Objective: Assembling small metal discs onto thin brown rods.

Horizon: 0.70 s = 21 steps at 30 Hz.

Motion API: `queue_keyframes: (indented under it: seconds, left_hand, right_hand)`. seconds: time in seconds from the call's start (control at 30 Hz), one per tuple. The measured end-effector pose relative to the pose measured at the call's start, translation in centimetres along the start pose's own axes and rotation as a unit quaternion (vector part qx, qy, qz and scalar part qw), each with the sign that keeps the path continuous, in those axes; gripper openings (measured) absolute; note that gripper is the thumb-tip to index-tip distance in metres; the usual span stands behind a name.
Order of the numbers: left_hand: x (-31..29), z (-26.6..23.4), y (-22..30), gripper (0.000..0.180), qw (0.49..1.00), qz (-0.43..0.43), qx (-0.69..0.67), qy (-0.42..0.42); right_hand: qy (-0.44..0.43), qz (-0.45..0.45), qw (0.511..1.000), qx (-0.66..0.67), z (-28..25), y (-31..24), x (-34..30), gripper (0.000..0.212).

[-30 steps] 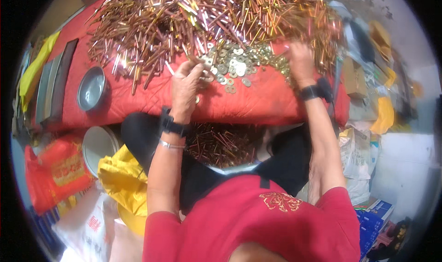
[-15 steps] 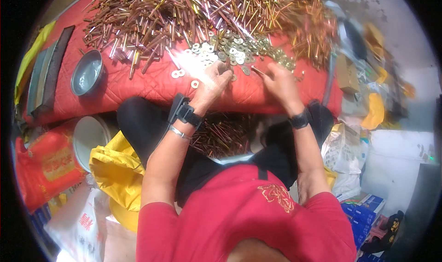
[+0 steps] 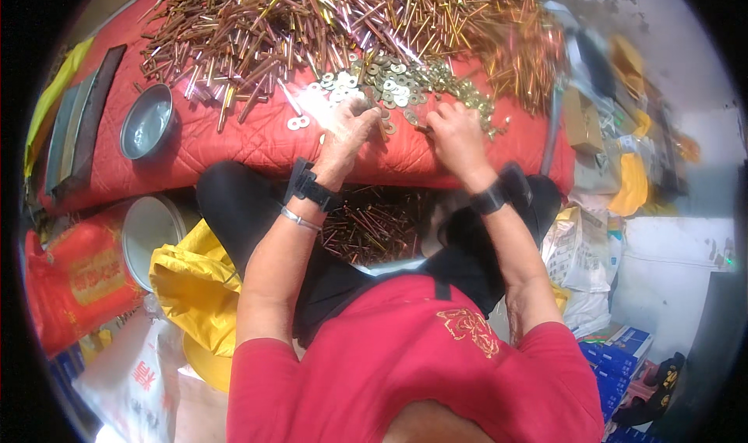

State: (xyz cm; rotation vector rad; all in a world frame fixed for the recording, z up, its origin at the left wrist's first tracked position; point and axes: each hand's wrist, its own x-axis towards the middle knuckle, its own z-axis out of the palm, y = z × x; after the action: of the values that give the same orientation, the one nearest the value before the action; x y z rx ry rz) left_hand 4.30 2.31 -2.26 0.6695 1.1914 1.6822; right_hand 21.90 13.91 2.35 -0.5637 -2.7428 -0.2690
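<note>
Metal rods (image 3: 351,22): a big shiny heap at the far side of the red quilted cloth (image 3: 234,147).
Left hand (image 3: 348,135): thumb and fingers pinched nearly together on a thin rod (image 3: 382,131) that pokes out toward the body.
Right hand (image 3: 460,141): fingers curled in tight, with a small dark tip (image 3: 423,129) sticking out; what it belongs to is hidden.
Flat washers (image 3: 400,92): spread between the heap and the hands.
Little gold bits (image 3: 471,98): just past the right hand.
Gray bowl (image 3: 146,121): on the cloth, well left.
More rods (image 3: 370,229): down between the legs.
</note>
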Motion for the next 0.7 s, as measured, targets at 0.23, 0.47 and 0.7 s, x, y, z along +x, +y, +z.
queue_keyframes:
  seconds: [0.23, 0.47, 0.7]
  left_hand:
    - [-0.1, -0.2, 0.2, 0.018, 0.999, -0.01, -0.041, -0.001]
    - [-0.4, -0.2, 0.8, 0.017, 0.997, -0.044, -0.061, -0.004]
    - [-0.3, -0.1, 1.1, 0.017, 0.997, -0.037, -0.072, 0.005]
  right_hand:
    - [0.137, 0.162, 0.929, 0.303, -2.2, -0.1, 0.6, 0.008]
    - [-0.084, 0.199, 0.942, 0.258, -1.9, 1.4, -1.0, 0.012]
    - [0.004, 0.075, 0.964, 0.255, 0.4, 0.4, -0.5, 0.013]
